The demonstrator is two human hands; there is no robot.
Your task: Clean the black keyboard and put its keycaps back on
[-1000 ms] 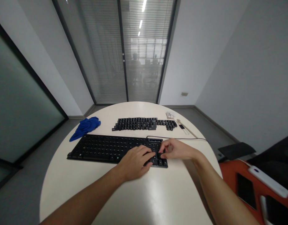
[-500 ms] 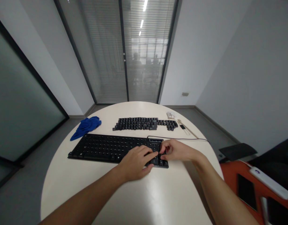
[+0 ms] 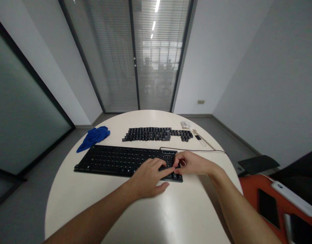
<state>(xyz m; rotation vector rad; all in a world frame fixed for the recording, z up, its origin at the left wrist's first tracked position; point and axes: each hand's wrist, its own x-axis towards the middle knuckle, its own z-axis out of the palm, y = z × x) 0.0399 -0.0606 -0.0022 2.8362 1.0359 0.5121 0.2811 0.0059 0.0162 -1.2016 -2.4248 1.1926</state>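
A black keyboard lies across the round white table, most of its keycaps off and the switch dots showing. The removed black keycaps are laid out in rows behind it. My left hand rests palm-down on the keyboard's right part, fingers apart, index finger stretched to the right. My right hand is at the keyboard's right end, thumb and forefinger pinched on a keycap there, touching my left index fingertip. The pinched keycap itself is hidden by the fingers.
A crumpled blue cloth lies at the table's left. The keyboard's cable runs off to the right. Small tools and a white packet sit at the back right. An orange surface holding a dark phone stands at the right.
My left index finger has stretched right until it meets my right hand. My right hand's fingers have closed tighter over the keyboard's right end. The keyboard has stayed put.
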